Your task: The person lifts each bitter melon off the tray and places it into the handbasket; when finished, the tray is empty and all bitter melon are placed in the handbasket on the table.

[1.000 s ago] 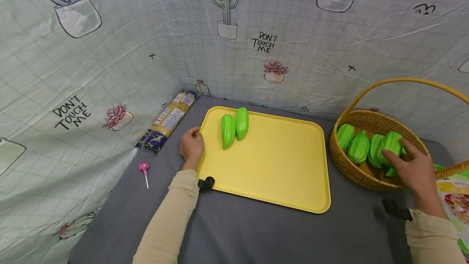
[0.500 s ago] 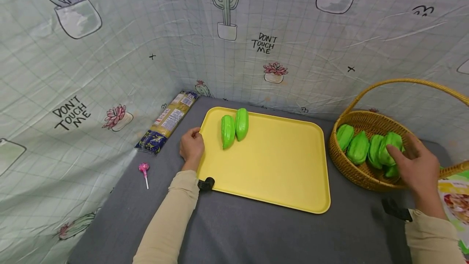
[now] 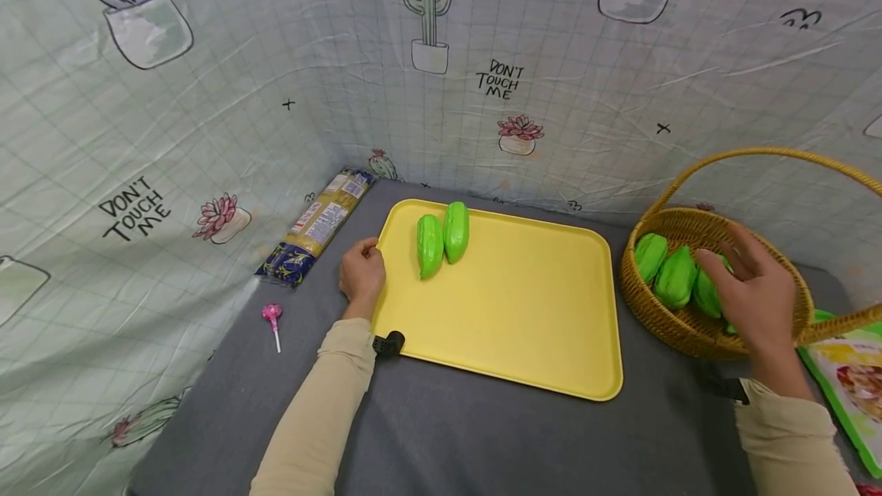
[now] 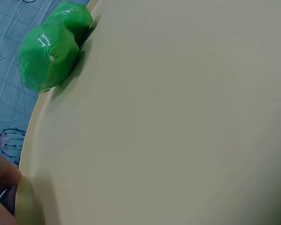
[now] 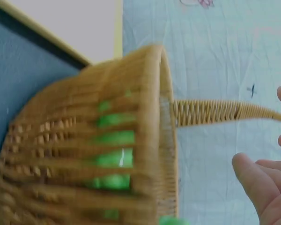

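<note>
Two green star fruits [image 3: 456, 232] lie side by side near the far left corner of a yellow tray [image 3: 517, 305]. My left hand [image 3: 361, 274] grips the tray's left edge; the left wrist view shows its fingertips [image 4: 9, 174] right at the rim. Over a wicker basket [image 3: 648, 320] at the right hovers my right hand [image 3: 761, 301], thumb and fingers spread apart. Nothing shows between them in the right wrist view. Several green star fruits [image 3: 675, 279] lie in the basket, some hidden behind this hand.
The basket's tall handle [image 3: 772, 150] arches above its right side. A pasta packet [image 3: 317, 224] and a pink lollipop [image 3: 272, 315] lie left of the tray. A green-edged packet [image 3: 854, 381] lies at the far right. Printed cloth [image 3: 551, 83] hangs behind.
My right hand pulled slightly back from the star fruits in the basket, then shifted left over them. My left hand has stayed at the tray's edge.
</note>
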Demonstrator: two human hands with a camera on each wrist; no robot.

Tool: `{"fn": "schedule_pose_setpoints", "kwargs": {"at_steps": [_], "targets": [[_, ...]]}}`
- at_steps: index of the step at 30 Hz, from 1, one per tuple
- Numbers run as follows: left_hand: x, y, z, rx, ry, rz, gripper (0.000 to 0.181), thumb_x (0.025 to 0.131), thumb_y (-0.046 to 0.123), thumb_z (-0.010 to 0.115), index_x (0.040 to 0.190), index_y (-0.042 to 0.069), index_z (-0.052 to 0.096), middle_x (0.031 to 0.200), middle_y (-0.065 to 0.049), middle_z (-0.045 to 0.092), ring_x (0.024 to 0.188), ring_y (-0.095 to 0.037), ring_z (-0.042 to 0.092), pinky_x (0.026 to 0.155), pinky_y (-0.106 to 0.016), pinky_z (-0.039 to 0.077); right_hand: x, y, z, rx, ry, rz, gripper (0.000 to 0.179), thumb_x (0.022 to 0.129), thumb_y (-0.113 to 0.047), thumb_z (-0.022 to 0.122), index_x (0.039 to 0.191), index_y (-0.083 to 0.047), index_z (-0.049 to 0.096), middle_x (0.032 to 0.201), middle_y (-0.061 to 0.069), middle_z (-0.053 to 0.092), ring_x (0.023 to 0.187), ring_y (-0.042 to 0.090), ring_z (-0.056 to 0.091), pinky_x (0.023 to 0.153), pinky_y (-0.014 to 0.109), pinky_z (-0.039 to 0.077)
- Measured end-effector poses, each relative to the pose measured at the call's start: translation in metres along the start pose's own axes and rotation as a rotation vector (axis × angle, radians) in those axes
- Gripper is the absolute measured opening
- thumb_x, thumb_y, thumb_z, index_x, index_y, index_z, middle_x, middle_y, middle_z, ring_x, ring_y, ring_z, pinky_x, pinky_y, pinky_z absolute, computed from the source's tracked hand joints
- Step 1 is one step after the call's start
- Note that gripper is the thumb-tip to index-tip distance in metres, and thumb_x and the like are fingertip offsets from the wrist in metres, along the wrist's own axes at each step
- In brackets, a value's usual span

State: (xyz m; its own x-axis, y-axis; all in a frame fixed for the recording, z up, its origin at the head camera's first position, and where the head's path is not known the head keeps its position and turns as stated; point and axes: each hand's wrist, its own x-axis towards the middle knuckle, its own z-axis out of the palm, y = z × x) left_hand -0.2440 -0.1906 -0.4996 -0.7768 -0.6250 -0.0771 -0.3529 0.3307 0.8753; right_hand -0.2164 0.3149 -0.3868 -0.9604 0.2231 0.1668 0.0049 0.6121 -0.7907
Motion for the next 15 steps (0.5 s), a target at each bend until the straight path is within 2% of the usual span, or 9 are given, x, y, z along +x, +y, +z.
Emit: {"fn": "schedule_pose_setpoints", "kwargs": {"at_steps": [5, 8, 12, 15], "targets": [[0.001, 0.001, -0.001, -0.004, -0.002, -0.006, 0.031, 0.105, 0.02, 0.049, 0.125, 0.018, 0.073, 0.131, -0.009, 0.07, 0.118, -0.034, 0.063, 0.108, -0.06, 0.038, -0.002, -0.009, 0.011, -0.002, -0.037, -0.021, 0.065, 0.1, -0.037, 0.063, 0.158, -0.036, 0.035, 0.164, 0.002, 0.039, 0.143, 0.0, 0.045, 0.088, -0.002, 0.041], [0.001, 0.001, -0.002, -0.003, -0.002, -0.009, 0.031, 0.105, 0.02, 0.049, 0.124, 0.018, 0.073, 0.13, -0.009, 0.07, 0.119, -0.034, 0.063, 0.108, -0.06, 0.038, -0.003, -0.01, 0.018, 0.0, -0.069, -0.039, 0.066, 0.101, -0.037, 0.062, 0.16, -0.033, 0.032, 0.166, 0.001, 0.035, 0.144, 0.0, 0.044, 0.084, -0.004, 0.041], [0.0, 0.0, -0.003, 0.003, -0.003, -0.006, 0.031, 0.105, 0.02, 0.049, 0.124, 0.018, 0.073, 0.13, -0.008, 0.07, 0.118, -0.034, 0.063, 0.108, -0.06, 0.038, -0.005, -0.014, 0.029, 0.013, -0.101, -0.065, 0.068, 0.102, -0.036, 0.062, 0.162, -0.028, 0.03, 0.167, 0.0, 0.031, 0.146, 0.003, 0.042, 0.086, -0.004, 0.041], [0.0, 0.0, -0.003, 0.007, -0.004, 0.0, 0.031, 0.105, 0.02, 0.049, 0.124, 0.018, 0.073, 0.13, -0.008, 0.071, 0.117, -0.034, 0.063, 0.106, -0.059, 0.039, -0.006, -0.019, 0.038, 0.049, -0.104, -0.095, 0.068, 0.102, -0.031, 0.063, 0.162, -0.025, 0.031, 0.167, 0.005, 0.032, 0.139, -0.002, 0.049, 0.085, -0.003, 0.042]]}}
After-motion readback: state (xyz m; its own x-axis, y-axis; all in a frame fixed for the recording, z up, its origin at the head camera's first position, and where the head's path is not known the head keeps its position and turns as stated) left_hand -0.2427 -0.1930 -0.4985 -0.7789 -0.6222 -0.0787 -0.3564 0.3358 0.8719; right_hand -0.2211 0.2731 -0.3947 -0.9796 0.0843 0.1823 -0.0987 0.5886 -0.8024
